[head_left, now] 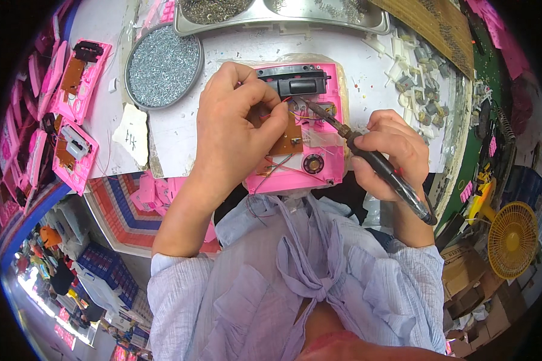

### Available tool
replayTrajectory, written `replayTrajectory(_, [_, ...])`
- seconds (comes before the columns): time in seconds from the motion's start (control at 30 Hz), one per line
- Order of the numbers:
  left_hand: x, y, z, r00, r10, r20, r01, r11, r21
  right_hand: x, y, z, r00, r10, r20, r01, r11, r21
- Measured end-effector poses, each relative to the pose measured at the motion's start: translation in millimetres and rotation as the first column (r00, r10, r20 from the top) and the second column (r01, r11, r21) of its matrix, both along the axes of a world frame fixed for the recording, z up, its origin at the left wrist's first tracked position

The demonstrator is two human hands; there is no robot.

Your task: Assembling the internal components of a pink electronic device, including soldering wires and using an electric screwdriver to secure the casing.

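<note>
At frame centre, the left hand (238, 129) pinches what looks like a wire on the pink case (319, 129). The right hand (388, 153), fingers closed, grips a soldering iron (376, 162), tip over the brown board (289, 139).

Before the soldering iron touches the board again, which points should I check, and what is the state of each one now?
1. Right hand grips the soldering iron firmly: ok.
2. Iron tip points at the wires near the black part: ok.
3. Left hand steadies the pink housing: ok.
4. Left fingers well apart from the tip: not ok, they are close.
5. Tip hot and tinned: cannot tell.
6. Brown circuit board lies flat: cannot tell.
</note>
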State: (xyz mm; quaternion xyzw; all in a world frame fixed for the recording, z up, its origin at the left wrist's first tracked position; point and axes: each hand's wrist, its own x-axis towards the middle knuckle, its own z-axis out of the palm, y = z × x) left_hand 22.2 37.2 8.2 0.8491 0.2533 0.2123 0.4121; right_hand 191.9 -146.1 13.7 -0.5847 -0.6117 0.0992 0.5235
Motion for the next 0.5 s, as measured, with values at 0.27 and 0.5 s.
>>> replayTrajectory(0.27, [1.9,-1.1,-2.0,1.000,0.007,-0.003,-0.007,0.998,0.065,2.6,1.9,-2.3,0.999,-0.006,0.039,0.007,1.000,-0.022])
replayTrajectory(0.5, [2.3,-2.7,-1.8,0.999,0.021,-0.041,-0.017,0.995,0.094,0.7,5.5,-3.1,0.998,-0.010,0.061,0.014,0.998,-0.066])
